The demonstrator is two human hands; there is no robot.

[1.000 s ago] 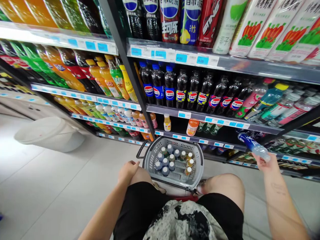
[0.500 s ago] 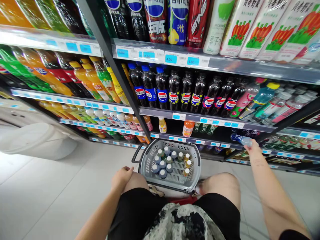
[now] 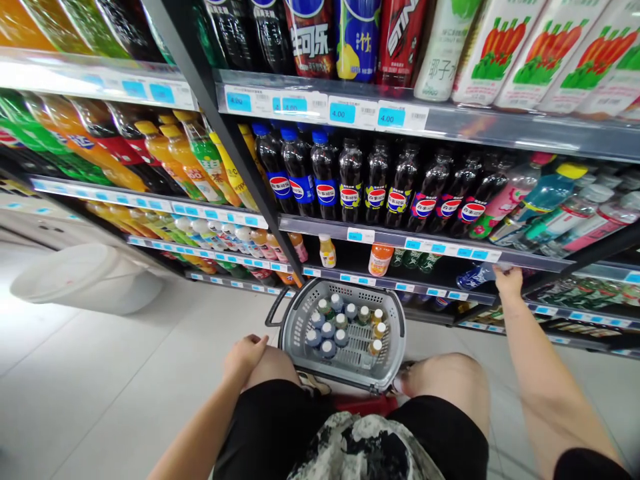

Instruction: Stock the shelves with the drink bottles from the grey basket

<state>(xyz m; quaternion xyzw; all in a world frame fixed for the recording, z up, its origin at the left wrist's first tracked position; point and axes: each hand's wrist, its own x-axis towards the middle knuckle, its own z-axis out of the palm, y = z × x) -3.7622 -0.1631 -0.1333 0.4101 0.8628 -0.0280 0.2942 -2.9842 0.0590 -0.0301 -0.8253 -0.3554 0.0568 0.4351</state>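
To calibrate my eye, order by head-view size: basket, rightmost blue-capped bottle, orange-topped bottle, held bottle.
Basket
Rightmost blue-capped bottle
Unsure order: orange-topped bottle, held bottle; the right hand partly hides the latter.

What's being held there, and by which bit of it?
The right grip holds a bottle by its clear end, away from the blue part. The left grip holds nothing I can see.

We are noting: bright light; glare, shelf edge (image 3: 95, 83), upper left of basket (image 3: 393, 337); shadow, low shelf (image 3: 351, 257), behind it.
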